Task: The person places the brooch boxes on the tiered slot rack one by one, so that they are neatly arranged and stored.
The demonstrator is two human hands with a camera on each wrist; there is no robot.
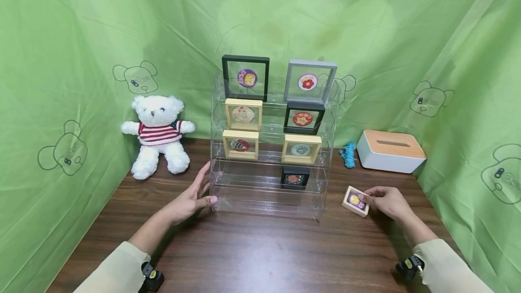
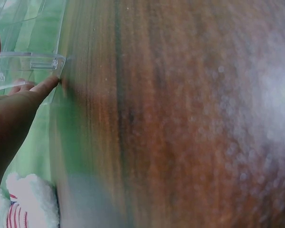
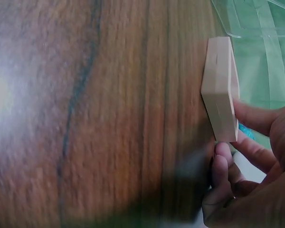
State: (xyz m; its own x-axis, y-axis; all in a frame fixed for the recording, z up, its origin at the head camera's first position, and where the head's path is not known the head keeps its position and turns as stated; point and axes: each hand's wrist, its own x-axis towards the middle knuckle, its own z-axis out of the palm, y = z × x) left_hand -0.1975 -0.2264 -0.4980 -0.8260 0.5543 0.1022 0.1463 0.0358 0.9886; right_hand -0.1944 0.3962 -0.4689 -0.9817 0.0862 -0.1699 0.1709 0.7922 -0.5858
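A clear acrylic tiered display stand (image 1: 264,207) stands on the table. My left hand (image 1: 189,200) is at its left side, fingers spread, thumb tip touching the lower front corner. In the left wrist view, that thumb (image 2: 45,88) meets the stand's bottom corner (image 2: 54,62). To the right of the stand, my right hand (image 1: 388,200) pinches a small light-wood picture frame (image 1: 355,201) with a round yellow-and-purple picture. In the right wrist view, the thumb lies on the face of this frame (image 3: 221,88), which is right at the tabletop.
Several framed round pictures sit on the tiers, including a black frame (image 1: 246,78), a grey frame (image 1: 310,80) and a small black frame (image 1: 295,178). A white teddy bear (image 1: 158,134) is at left. Blue cord (image 1: 348,155) and a tissue box (image 1: 390,150) are at right, before green cloth (image 1: 260,17).
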